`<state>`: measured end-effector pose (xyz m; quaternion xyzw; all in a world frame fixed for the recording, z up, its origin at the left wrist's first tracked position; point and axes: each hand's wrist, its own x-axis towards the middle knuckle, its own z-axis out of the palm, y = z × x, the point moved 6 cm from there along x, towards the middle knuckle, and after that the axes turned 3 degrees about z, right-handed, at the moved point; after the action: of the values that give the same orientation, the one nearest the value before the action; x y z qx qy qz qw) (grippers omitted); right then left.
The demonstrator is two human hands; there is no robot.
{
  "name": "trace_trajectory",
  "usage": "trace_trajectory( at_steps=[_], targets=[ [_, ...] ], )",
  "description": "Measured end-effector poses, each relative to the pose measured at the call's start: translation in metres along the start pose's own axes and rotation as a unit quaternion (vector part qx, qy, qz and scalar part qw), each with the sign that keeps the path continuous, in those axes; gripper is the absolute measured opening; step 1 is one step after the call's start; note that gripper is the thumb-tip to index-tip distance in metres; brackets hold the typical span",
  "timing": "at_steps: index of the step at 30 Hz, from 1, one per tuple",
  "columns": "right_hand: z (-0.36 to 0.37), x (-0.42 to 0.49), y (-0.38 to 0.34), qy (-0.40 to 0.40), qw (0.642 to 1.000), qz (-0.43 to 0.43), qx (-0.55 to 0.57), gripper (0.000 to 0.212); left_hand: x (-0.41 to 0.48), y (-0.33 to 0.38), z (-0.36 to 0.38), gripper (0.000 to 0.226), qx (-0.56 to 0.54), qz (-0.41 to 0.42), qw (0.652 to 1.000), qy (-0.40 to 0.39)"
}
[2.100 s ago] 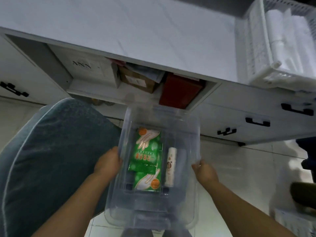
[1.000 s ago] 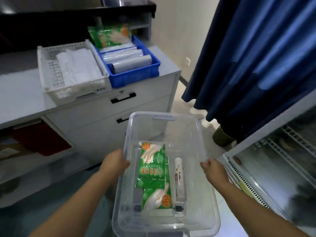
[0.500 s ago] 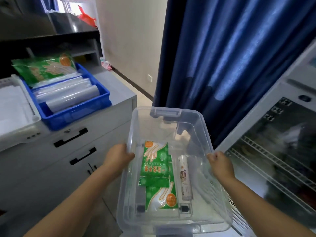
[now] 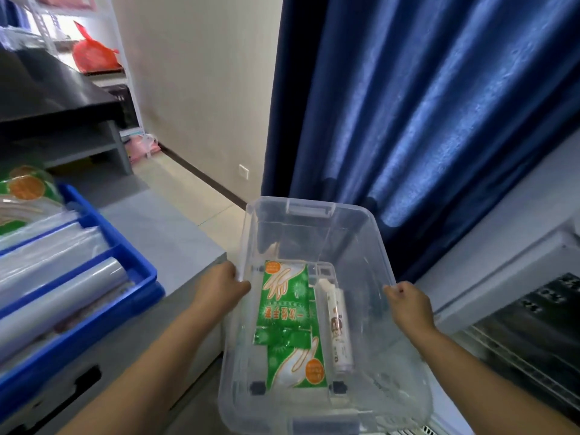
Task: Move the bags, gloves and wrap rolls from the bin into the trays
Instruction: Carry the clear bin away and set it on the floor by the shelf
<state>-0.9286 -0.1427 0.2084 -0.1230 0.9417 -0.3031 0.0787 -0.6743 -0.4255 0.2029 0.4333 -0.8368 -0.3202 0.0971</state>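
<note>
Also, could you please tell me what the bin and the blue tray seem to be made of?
The bin looks like clear, glossy hard plastic: the glove packets inside show through its walls. The blue tray seems opaque moulded plastic with a slight sheen, judging by its even colour and rounded rim.

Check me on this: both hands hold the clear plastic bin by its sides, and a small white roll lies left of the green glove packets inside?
Not quite. In the head view the small white roll lies right of the green glove packets, not left. Otherwise yes: the left hand and right hand grip the sides of the clear plastic bin.
</note>
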Motion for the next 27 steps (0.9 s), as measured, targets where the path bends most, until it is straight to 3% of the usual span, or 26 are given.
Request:
trace_trajectory(
  at_steps=[12,20,27],
  targets=[
    [0.078,0.188,-0.089,-0.073,0.996,-0.039,0.014,0.030,0.175,0.011,0.003,0.015,0.006,-0.058,0.998,0.033],
    [0.143,0.334,-0.198,-0.161,0.982,-0.103,0.004,0.025,0.281,0.007,-0.010,0.017,-0.046,-0.172,0.980,0.089],
    [0.233,0.402,-0.303,-0.231,0.956,-0.178,-0.028,0.022,0.338,-0.036,-0.040,0.010,-0.080,-0.257,0.950,0.156]
  ],
)
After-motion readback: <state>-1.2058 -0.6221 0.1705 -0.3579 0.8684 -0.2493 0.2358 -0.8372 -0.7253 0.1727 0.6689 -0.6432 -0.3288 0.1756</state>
